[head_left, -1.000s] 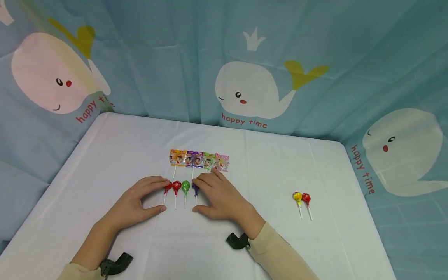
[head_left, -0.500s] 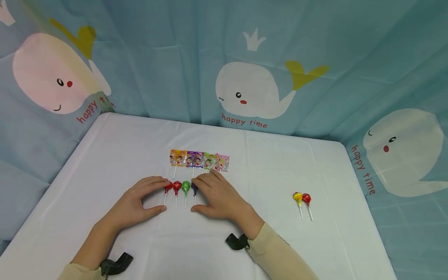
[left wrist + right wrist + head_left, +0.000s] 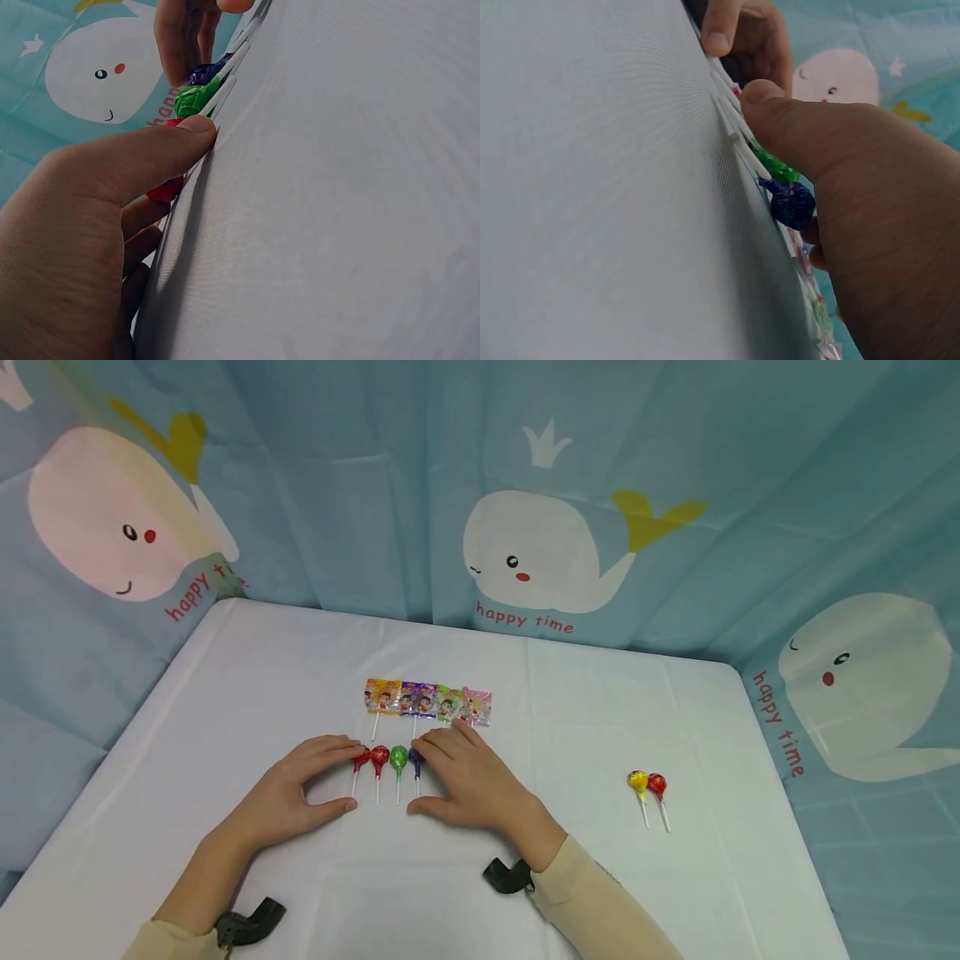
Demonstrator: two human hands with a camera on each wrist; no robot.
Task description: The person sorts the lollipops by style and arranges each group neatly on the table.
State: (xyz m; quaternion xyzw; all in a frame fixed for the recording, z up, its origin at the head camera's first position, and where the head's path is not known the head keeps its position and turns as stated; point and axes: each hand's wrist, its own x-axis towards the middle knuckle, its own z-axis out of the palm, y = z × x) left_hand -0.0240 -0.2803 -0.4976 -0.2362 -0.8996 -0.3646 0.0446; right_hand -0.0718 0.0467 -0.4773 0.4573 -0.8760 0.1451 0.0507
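Four-coloured flat packets aside, a row of ball lollipops lies between the hands in the head view. The left hand (image 3: pixel 273 793) rests its fingertips on the head of the outer red lollipop (image 3: pixel 362 758), its thumb near the stick's end. Beside that lie another red lollipop (image 3: pixel 380 756) and a green lollipop (image 3: pixel 398 757). At the row's right end, the fingertips of the right hand (image 3: pixel 480 785) touch the dark purple lollipop (image 3: pixel 792 204), thumb low by its stick. Both hands arch loosely with thumbs spread from fingers.
Behind the row lie flat-wrapped lollipops: orange (image 3: pixel 383 697), purple (image 3: pixel 417 700), green (image 3: pixel 449 703) and pink (image 3: pixel 478 707). A yellow lollipop (image 3: pixel 637 781) and a red lollipop (image 3: pixel 657 785) lie to the right on the white tablecloth (image 3: pixel 570 718). A whale-print curtain (image 3: pixel 337 527) surrounds the table.
The right hand has shifted slightly left, and the purple lollipop has moved with it, closer to the green one. The left hand has stayed in place.
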